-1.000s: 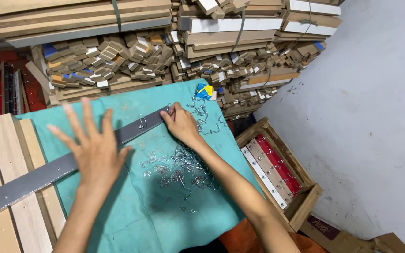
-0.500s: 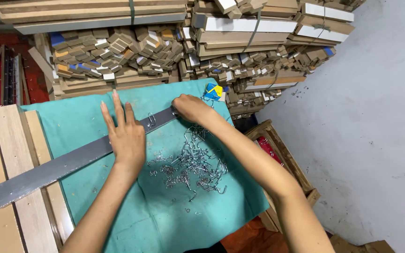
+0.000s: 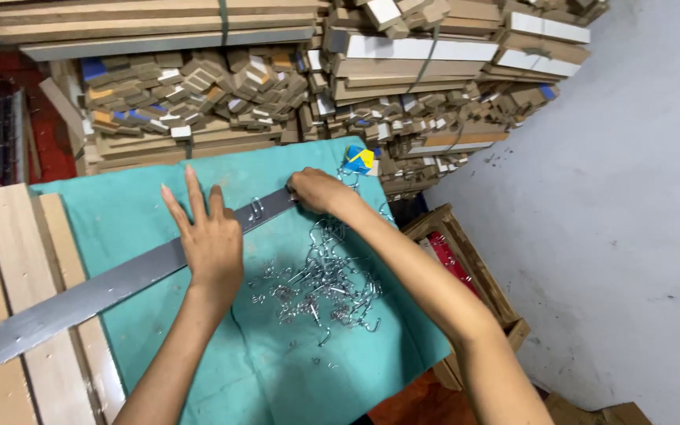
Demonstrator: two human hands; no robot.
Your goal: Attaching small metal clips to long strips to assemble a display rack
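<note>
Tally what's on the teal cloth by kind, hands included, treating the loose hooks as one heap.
Long grey metal strip: 1
Heap of small metal hooks: 1
Hook sitting on the strip: 1
Blue-and-yellow packet: 1
Pale wooden slats: 3
Hands: 2, left hand flat on the strip, right hand at its far end
Total: 9

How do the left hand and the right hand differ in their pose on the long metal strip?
The left hand lies flat with fingers spread, pressing the middle of the metal strip; the right hand is curled at the strip's far end. The left hand is nearer the wooden boards; the right hand is nearer the pile of metal hooks. Both touch the strip.
</note>
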